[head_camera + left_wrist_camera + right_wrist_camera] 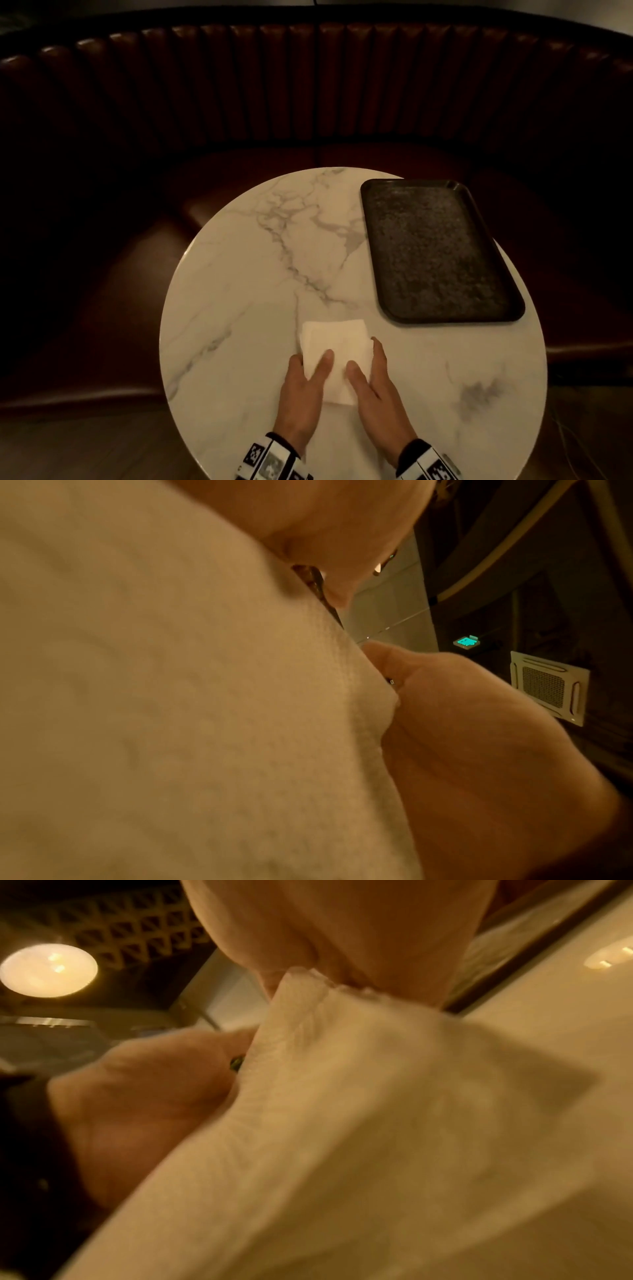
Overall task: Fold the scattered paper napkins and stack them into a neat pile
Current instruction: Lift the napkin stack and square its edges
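One white paper napkin (337,342) lies folded on the round marble table (246,267), near its front edge. My left hand (310,359) holds the napkin's left side, thumb on top and fingers at the edge. My right hand (364,354) holds the right side the same way. In the left wrist view the napkin (171,696) fills the picture, with my fingers (325,520) above it. In the right wrist view my fingers (342,920) pinch a raised corner of the napkin (342,1123). No other napkin is in view.
A dark rectangular tray (438,250) with nothing on it lies on the table's right side, reaching past the rim. A dark brown padded bench (308,85) curves round behind the table. The floor (68,452) shows at the lower left.
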Demonstrator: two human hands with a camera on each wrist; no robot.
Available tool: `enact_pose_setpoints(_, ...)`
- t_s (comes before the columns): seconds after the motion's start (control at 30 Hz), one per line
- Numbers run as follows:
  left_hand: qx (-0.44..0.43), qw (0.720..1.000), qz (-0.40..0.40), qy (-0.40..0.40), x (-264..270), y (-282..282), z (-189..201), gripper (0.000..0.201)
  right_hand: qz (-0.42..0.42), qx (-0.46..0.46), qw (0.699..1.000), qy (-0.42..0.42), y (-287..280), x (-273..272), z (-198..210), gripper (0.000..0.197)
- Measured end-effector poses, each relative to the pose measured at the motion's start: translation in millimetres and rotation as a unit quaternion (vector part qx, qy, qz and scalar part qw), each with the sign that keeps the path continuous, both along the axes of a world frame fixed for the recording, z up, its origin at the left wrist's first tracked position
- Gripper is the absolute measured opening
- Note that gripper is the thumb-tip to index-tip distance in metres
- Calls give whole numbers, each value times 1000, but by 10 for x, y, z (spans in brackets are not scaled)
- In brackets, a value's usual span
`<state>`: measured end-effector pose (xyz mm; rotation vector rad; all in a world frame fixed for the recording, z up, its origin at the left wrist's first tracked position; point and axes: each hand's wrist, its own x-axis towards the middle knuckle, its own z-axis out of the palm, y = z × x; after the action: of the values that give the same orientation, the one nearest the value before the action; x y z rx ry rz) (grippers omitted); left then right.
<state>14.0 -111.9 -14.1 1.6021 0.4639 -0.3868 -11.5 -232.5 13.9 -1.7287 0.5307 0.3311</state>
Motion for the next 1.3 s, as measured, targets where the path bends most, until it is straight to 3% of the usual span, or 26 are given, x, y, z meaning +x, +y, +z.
enact_pose_setpoints(0.2,73,995,-14,-66,-6,5,-50,22,-37,12,999,33,-78,11,-98,50)
enact_pose_setpoints(0.33,21,999,36,-35,-30,-40,-125,31,-33,57,995,72,-94,-19,-134,57)
enact_pose_setpoints(0.47,-83,992,95,5,5,-2,-141,31,42,66,994,78,-184,-69,-55,71)
enact_pose_setpoints(0.53,-128,985,110,17,49,45,-137,34,96,5,994,55,-175,-101,-3,69)
enact_pose_setpoints(0.63,-223,968,105,45,118,119,-150,41,162,-108,981,-15,-142,-134,72,49)
enact_pose_setpoints(0.7,-285,953,96,45,174,203,-181,51,204,-164,963,-61,-144,-155,121,54)
enact_pose_setpoints(0.83,-374,925,64,-18,328,481,-271,79,289,-309,900,-107,-213,-102,213,68)
enact_pose_setpoints(0.93,-326,942,-37,-72,422,690,-301,94,295,-340,883,-137,-260,-16,205,63)
enact_pose_setpoints(1.03,-140,964,-188,-125,444,862,-317,100,298,-359,879,-101,-323,10,26,55)
enact_pose_setpoints(1.13,60,934,-333,-116,400,920,-341,112,328,-388,858,-71,-352,-19,-106,52)
enact_pose_setpoints(1.23,59,932,-337,-123,367,892,-384,114,337,-403,846,-86,-354,-35,-105,48)
enact_pose_setpoints(1.3,53,931,-328,-153,390,834,-417,93,354,-416,832,-90,-362,-33,-93,50)
